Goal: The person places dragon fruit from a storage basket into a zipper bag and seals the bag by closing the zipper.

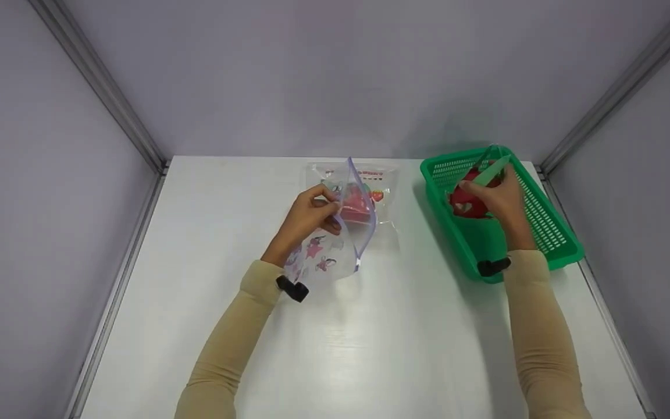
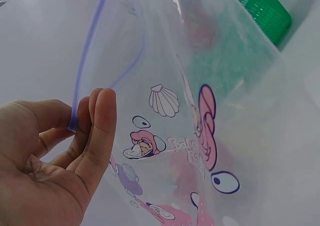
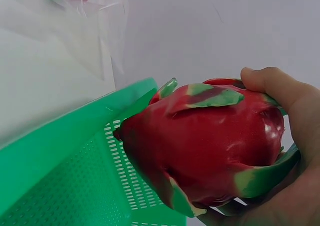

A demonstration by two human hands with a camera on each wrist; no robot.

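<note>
Pale greyish walls (image 1: pixel 335 75), metal corner strips (image 1: pixel 100 81), shiny white table (image 1: pixel 335 349).

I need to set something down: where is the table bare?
The white table is bare left of the left hand, and in front between the beige sleeves. Crowded: back centre, where the purple-zipped clear bag overlaps a clear printed pouch, and the green plastic basket, where the right hand holds a red dragon fruit.
</note>
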